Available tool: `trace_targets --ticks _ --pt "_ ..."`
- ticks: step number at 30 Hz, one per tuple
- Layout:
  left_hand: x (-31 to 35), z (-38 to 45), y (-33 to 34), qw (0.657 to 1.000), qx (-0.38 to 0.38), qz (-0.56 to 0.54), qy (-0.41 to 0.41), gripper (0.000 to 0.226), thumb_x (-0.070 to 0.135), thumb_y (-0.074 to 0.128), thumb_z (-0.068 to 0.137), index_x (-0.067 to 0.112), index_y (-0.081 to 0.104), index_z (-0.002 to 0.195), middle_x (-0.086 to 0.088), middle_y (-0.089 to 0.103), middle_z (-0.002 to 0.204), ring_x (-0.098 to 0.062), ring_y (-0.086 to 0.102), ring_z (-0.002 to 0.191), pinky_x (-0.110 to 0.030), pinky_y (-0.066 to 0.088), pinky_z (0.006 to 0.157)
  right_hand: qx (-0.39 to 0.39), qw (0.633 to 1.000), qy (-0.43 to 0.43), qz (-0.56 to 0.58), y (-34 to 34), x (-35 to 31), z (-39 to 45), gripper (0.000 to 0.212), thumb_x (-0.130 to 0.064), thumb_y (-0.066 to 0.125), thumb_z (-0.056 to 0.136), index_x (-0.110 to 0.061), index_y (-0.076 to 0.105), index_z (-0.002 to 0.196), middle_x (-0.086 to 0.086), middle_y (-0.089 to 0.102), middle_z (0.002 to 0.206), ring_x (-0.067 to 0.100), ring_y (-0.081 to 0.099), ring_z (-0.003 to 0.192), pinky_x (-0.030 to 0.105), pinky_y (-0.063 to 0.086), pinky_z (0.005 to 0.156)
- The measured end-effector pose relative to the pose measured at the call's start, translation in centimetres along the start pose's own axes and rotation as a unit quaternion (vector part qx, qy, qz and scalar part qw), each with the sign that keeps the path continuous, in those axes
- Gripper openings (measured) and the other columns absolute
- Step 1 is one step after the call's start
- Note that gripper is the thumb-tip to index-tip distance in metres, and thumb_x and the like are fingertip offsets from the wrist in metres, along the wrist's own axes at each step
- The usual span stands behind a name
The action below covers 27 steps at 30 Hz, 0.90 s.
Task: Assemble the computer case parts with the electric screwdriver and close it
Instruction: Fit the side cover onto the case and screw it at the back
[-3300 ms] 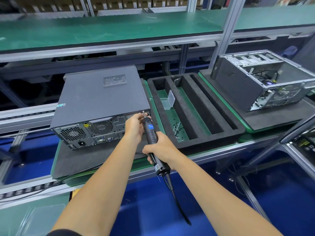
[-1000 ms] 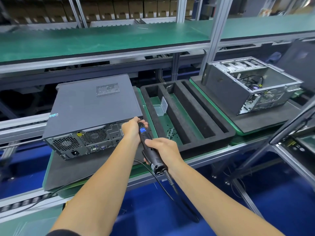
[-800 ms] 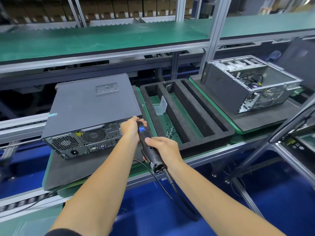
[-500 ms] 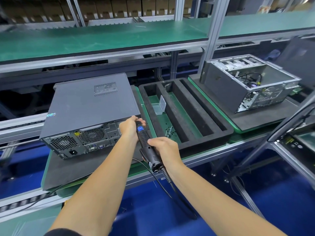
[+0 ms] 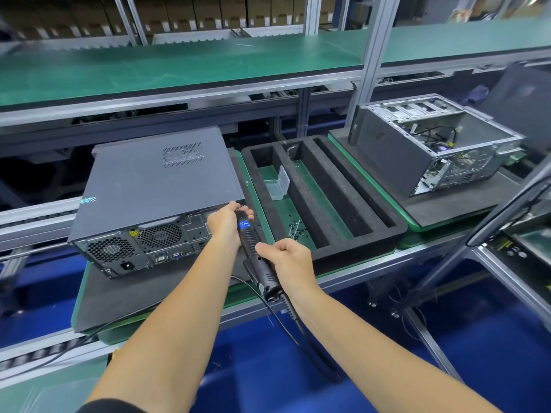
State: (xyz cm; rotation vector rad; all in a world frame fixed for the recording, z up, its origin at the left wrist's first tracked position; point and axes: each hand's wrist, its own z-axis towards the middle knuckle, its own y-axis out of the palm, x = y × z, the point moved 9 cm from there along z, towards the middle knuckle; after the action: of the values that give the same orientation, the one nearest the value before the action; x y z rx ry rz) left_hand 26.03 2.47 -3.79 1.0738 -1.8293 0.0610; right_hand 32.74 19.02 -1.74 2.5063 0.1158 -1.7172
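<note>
A closed dark grey computer case (image 5: 155, 186) lies on a black foam pad (image 5: 125, 296), its rear panel with fans and ports facing me. My right hand (image 5: 290, 260) grips the black electric screwdriver (image 5: 256, 254), which points up and left at the case's rear right corner. My left hand (image 5: 228, 223) is curled round the screwdriver's front end at that corner and hides the bit and any screw. The tool's cable (image 5: 301, 338) trails down toward the floor.
A black foam tray (image 5: 384, 222) with long slots stands to the right, holding loose screws (image 5: 296, 229) and a small clear plastic box (image 5: 278, 186). Further right sits an open computer case (image 5: 432, 144) on another pad. A green shelf (image 5: 179, 67) runs overhead; a metal frame post (image 5: 372, 61) rises behind.
The tool's front end has dropped from the case's top right corner to a lower spot on the same rear edge. Both hands keep their hold. My view has drifted slightly.
</note>
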Motion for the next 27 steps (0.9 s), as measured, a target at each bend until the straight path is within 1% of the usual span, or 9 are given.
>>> trace_targets --ticks 5,8,10,12,14,18,23,25,27 --pt "0.0 0.0 0.2 1.0 -0.009 -0.015 -0.003 0.017 0.0 0.048 0.093 0.001 0.051 0.076 -0.015 0.055 0.068 -0.023 0.051 0.05 -0.029 0.045 0.05 0.007 0.998 0.053 0.026 0.1 0.6 0.1 0.027 -0.027 0.075 0.083 -0.003 0.063 0.086 0.008 0.068 0.075 0.021 0.065 0.061 0.03 0.055 0.059" --pt "0.0 -0.1 0.3 1.0 -0.012 -0.022 -0.004 0.016 -0.002 0.048 0.091 0.001 0.05 0.076 -0.015 0.053 0.068 -0.022 0.05 0.05 -0.029 0.044 0.05 0.019 0.997 0.073 0.018 -0.2 0.8 0.2 0.027 -0.029 0.076 0.081 -0.006 0.063 0.075 0.007 0.069 0.068 0.024 0.065 0.057 0.032 0.054 0.058" --pt "-0.1 -0.1 0.4 1.0 -0.01 -0.023 -0.003 0.015 -0.002 0.049 0.091 0.001 0.051 0.076 -0.015 0.054 0.069 -0.023 0.05 0.051 -0.029 0.045 0.05 0.018 0.995 0.095 0.024 -0.2 1.1 0.1 0.03 -0.031 0.077 0.079 -0.002 0.069 0.083 0.011 0.073 0.074 0.026 0.067 0.059 0.035 0.057 0.063" --pt "-0.1 -0.1 0.3 1.0 -0.008 -0.023 -0.001 0.015 -0.001 0.05 0.091 0.001 0.052 0.077 -0.015 0.055 0.069 -0.023 0.051 0.051 -0.029 0.046 0.05 0.017 0.993 0.113 0.025 -0.2 1.3 -0.1 0.034 -0.033 0.077 0.079 -0.002 0.071 0.091 0.013 0.074 0.076 0.026 0.068 0.058 0.031 0.057 0.059" --pt "-0.1 -0.1 0.3 1.0 -0.008 -0.025 -0.002 0.015 -0.001 0.05 0.092 0.001 0.052 0.077 -0.015 0.055 0.068 -0.023 0.051 0.051 -0.028 0.046 0.049 0.019 0.993 0.114 0.018 -0.2 1.3 -0.1 0.036 -0.035 0.076 0.079 -0.002 0.071 0.093 0.012 0.073 0.076 0.024 0.068 0.057 0.027 0.053 0.054" --pt "-0.1 -0.2 0.2 1.0 -0.007 -0.02 -0.007 0.015 0.0 0.051 0.091 0.001 0.052 0.076 -0.015 0.055 0.068 -0.023 0.052 0.051 -0.03 0.046 0.052 0.023 0.994 0.109 0.017 0.1 1.5 0.0 0.036 -0.034 0.074 0.081 -0.001 0.071 0.094 0.014 0.075 0.083 0.026 0.069 0.064 0.029 0.054 0.058" --pt "0.0 -0.2 0.1 1.0 -0.005 -0.013 -0.011 0.013 0.0 0.051 0.091 0.0 0.053 0.078 -0.015 0.056 0.067 -0.023 0.053 0.05 -0.029 0.047 0.05 0.022 0.995 0.097 -0.005 0.4 1.4 0.3 0.037 -0.035 0.072 0.081 0.001 0.071 0.092 0.013 0.074 0.08 0.024 0.068 0.062 0.026 0.053 0.056" --pt "0.0 -0.3 0.3 1.0 -0.013 -0.022 -0.014 0.016 0.0 0.049 0.091 0.001 0.051 0.075 -0.015 0.054 0.066 -0.023 0.051 0.05 -0.027 0.045 0.047 0.006 0.996 0.08 -0.024 0.7 1.0 0.3 0.039 -0.036 0.074 0.078 0.001 0.067 0.087 0.016 0.073 0.081 0.026 0.067 0.062 0.033 0.056 0.061" --pt "-0.1 -0.2 0.3 0.999 -0.018 -0.028 -0.021 0.019 0.001 0.045 0.09 0.003 0.05 0.072 -0.014 0.052 0.066 -0.024 0.05 0.051 -0.027 0.045 0.047 -0.043 0.996 0.057 -0.051 1.5 0.2 0.4 0.045 -0.039 0.079 0.072 -0.006 0.055 0.092 0.022 0.071 0.094 0.031 0.067 0.067 0.044 0.058 0.069"
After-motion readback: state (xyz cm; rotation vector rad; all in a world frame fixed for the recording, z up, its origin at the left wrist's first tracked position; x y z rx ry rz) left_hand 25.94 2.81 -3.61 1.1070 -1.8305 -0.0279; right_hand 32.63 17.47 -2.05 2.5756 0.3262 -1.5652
